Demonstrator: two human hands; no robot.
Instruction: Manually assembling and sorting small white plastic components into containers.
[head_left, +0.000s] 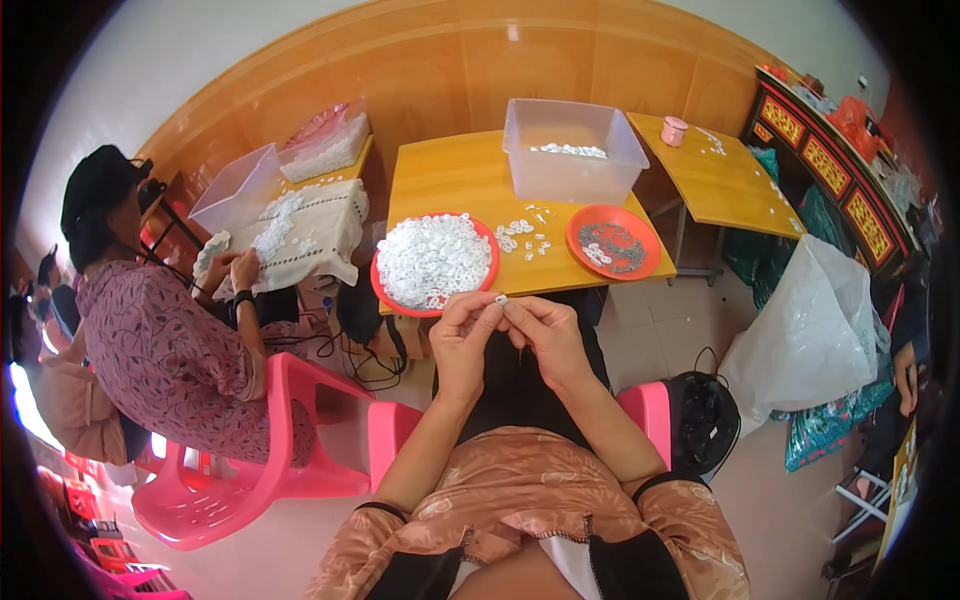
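Pinching one rounded, white, plastic-looking piece (502, 299) together, left hand (463, 338) meets right hand (553, 342).

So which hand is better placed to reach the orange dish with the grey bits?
Likely your right hand: the orange dish lies ahead on that side, while your left hand is nearer the red bowl of white pieces. Both hands' fingertips meet at a small white piece.

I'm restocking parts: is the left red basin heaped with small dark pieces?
No, the red basin holds a heap of white pieces; the small dark pieces lie in the red dish to its right.
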